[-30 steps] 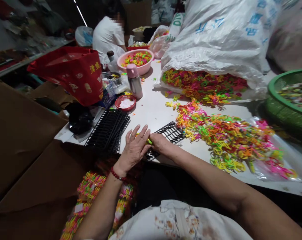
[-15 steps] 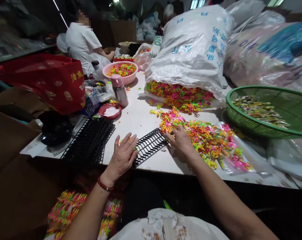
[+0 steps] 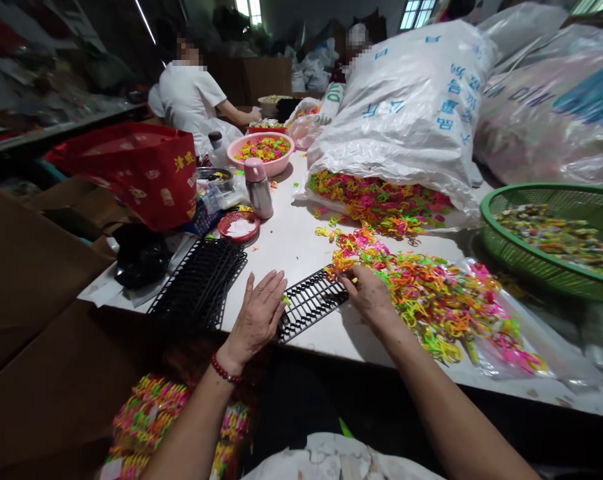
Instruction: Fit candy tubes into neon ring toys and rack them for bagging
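Note:
A black plastic grid rack (image 3: 314,300) lies on the white table in front of me. My left hand (image 3: 258,313) rests at its left end, fingers stretched out, with a small yellow-green piece (image 3: 286,301) at the fingertips. Over the rack's right end, my right hand (image 3: 370,297) has its fingers bent and thumb and forefinger drawn together; whatever is between them is too small to make out. Just beyond and beside that hand spreads a heap of small bright plastic pieces (image 3: 431,300) in pink, orange, yellow and green, some with ring-like loops.
Stacked black racks (image 3: 196,280) lie at left, near a red basket (image 3: 238,227) and a flask (image 3: 259,190). A large white sack (image 3: 401,113) spills similar pieces. At right stands a green basket (image 3: 556,267). A person (image 3: 188,100) in white sits beyond a pink basin (image 3: 261,167).
The view has shifted, so everything appears farther right and slightly lower. Both hands remain at the two ends of the rack, with the right fingers slightly repositioned.

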The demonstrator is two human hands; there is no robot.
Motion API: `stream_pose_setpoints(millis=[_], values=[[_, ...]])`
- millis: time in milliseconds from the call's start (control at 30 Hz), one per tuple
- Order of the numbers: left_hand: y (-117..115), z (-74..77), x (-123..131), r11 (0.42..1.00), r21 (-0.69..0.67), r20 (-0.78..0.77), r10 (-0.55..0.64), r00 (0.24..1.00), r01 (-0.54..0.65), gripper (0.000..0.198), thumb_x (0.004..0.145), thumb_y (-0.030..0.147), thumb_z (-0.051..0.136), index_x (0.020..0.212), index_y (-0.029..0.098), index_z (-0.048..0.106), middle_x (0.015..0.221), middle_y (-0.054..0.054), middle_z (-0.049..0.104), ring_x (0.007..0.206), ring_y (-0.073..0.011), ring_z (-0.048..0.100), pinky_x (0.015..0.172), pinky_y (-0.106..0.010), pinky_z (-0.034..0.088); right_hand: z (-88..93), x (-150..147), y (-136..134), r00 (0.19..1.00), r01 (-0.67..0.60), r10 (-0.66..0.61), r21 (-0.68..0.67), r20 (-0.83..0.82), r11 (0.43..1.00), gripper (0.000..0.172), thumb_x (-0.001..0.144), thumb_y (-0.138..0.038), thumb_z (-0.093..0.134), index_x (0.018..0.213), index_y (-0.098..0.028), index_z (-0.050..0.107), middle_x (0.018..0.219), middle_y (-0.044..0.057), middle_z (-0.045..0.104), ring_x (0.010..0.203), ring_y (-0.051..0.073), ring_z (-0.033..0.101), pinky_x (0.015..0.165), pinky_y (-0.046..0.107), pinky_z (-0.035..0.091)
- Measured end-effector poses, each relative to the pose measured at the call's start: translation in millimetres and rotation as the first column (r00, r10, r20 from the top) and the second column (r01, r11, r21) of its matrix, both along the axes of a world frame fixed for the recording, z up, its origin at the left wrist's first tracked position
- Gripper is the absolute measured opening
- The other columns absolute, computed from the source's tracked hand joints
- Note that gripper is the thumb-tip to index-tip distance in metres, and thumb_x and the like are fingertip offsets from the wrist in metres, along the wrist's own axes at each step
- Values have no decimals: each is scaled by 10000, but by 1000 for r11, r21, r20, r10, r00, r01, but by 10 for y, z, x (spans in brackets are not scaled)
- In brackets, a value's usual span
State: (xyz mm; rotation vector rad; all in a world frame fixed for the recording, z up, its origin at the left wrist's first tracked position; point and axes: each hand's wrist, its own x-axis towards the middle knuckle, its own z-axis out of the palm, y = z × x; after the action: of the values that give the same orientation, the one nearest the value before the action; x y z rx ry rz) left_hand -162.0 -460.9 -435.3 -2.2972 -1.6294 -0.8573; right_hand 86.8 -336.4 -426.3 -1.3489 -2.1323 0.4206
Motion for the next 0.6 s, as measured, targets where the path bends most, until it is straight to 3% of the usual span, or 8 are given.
stream_pose_setpoints(millis=[133, 233, 300, 433, 500, 600], values=[[9, 4, 1, 999, -43, 60, -3, 998, 6, 594, 976, 161, 417, 1531, 217, 212, 1481, -118, 465, 1432, -223, 339, 1207, -562, 199, -98, -314, -94, 923, -105, -11, -279, -385, 955, 227, 779, -412, 650, 837, -196, 688, 760, 28, 673, 685, 178, 580, 665, 300, 437], [-12, 49, 9, 996, -94, 117, 9, 993, 3, 620, 984, 166, 388, 1549, 222, 142, 1496, -113, 445, 1422, -212, 351, 1216, -540, 198, -200, -576, -176, 763, -278, -154, -534, -627, 799, 347, 687, -485, 725, 840, -175, 703, 723, 10, 650, 654, 160, 561, 629, 288, 439], [-24, 71, 10, 992, -130, 141, 15, 990, 4, 620, 989, 177, 370, 1554, 227, 121, 1505, -114, 432, 1415, -211, 358, 1219, -534, 195, -242, -723, -227, 675, -398, -205, -585, -708, 707, 384, 649, -476, 765, 861, -161, 709, 754, 8, 654, 668, 145, 558, 640, 277, 440], [-31, 71, 8, 987, -160, 183, 8, 983, 22, 610, 994, 191, 343, 1557, 230, 111, 1525, -124, 398, 1421, -224, 348, 1210, -546, 210, -281, -943, -274, 598, -516, -257, -610, -759, 602, 407, 620, -446, 808, 877, -162, 668, 695, -29, 611, 570, 95, 485, 572, 242, 392], [-31, 65, 9, 986, -161, 198, 3, 980, 30, 612, 993, 192, 345, 1557, 230, 112, 1524, -123, 399, 1424, -224, 343, 1210, -546, 212, -302, -1021, -261, 614, -537, -221, -606, -757, 587, 387, 633, -444, 794, 845, -173, 616, 639, -54, 560, 536, 92, 454, 550, 237, 381], [-38, 76, 18, 987, -159, 210, -3, 978, 38, 616, 991, 189, 351, 1558, 232, 113, 1529, -117, 392, 1429, -220, 331, 1215, -538, 199, -329, -1088, -219, 765, -463, 3, -547, -644, 698, 264, 693, -381, 721, 787, -193, 562, 636, -53, 539, 584, 114, 471, 583, 238, 391]])
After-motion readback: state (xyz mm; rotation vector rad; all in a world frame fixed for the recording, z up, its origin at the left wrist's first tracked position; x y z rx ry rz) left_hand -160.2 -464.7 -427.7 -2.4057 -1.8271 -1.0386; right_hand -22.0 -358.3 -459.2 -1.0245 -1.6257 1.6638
